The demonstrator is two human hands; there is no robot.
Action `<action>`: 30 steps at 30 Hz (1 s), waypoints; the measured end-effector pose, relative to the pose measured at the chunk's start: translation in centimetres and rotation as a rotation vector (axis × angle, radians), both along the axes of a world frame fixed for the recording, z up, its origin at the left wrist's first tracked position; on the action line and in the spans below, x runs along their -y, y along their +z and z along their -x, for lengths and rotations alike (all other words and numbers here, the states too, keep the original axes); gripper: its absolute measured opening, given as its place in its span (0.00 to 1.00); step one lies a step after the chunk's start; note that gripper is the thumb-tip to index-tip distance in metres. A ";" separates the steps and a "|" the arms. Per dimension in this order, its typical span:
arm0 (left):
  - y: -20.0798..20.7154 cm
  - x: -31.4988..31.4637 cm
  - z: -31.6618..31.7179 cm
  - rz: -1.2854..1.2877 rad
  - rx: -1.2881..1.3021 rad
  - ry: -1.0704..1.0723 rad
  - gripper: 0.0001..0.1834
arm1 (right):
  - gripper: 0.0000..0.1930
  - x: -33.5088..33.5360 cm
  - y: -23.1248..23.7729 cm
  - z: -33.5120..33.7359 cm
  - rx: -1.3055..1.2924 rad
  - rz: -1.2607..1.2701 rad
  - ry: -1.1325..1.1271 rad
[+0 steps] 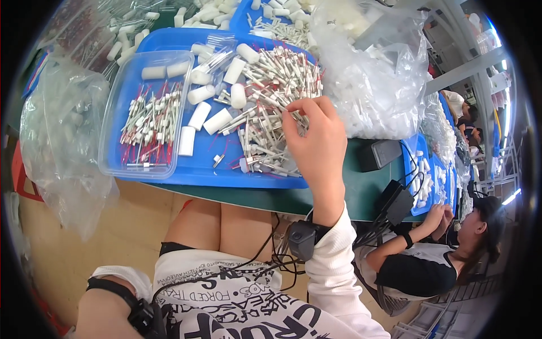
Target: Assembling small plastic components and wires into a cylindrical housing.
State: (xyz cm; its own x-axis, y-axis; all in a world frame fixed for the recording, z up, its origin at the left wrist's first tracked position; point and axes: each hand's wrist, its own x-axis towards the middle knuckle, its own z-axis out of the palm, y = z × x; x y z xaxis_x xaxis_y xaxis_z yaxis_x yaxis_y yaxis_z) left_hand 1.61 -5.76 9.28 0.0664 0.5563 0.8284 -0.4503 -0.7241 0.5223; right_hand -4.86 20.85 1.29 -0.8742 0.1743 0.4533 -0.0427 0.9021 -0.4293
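Note:
My right hand [316,133] hovers over a heap of thin white stick-shaped parts with red strands [282,79] in a large blue tray [212,179]. Its thumb and forefinger are pinched together at the edge of the heap; what they hold, if anything, is too small to make out. Left of it, several white cylinders [199,116] lie loose in the tray. A clear plastic box [107,141] at the tray's left side contains more of the red-stranded sticks and some white cylinders. Of my left arm, only bare skin and a black strap [113,285] show at lower left; the hand is out of view.
Clear plastic bags hang at the left [65,135] and stand at the right [372,73]. Black power adapters [379,154] with cables lie on the green table [243,199]. At the right, another person [418,271] handles white parts over blue trays [423,210].

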 end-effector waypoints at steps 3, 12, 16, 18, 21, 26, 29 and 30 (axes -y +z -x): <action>-0.6 -0.5 0.7 0.068 -0.017 0.168 0.09 | 0.02 0.5 -0.2 -0.1 -0.122 0.044 -0.020; -1.1 0.6 -0.2 0.165 0.419 0.238 0.09 | 0.04 -0.2 0.2 -0.1 -0.166 -0.024 -0.017; -1.6 1.2 -1.0 0.115 0.365 0.203 0.10 | 0.04 0.2 -0.1 -0.3 -0.175 0.007 0.014; -1.9 1.8 -0.8 0.095 0.314 0.172 0.10 | 0.05 0.5 -0.1 -0.5 -0.175 -0.007 0.022; -2.3 2.3 -0.6 0.061 0.237 0.112 0.11 | 0.04 0.6 0.0 -0.7 -0.211 0.002 0.031; -2.6 2.0 -0.3 -0.015 0.099 -0.006 0.12 | 0.04 1.6 1.0 -1.3 -0.249 0.038 0.048; -2.6 2.2 0.3 -0.050 0.002 -0.083 0.13 | 0.03 2.3 2.0 -2.1 -0.264 0.097 0.084; -2.5 2.4 0.6 -0.059 -0.035 -0.108 0.13 | 0.03 2.6 2.3 -2.5 -0.251 0.136 0.104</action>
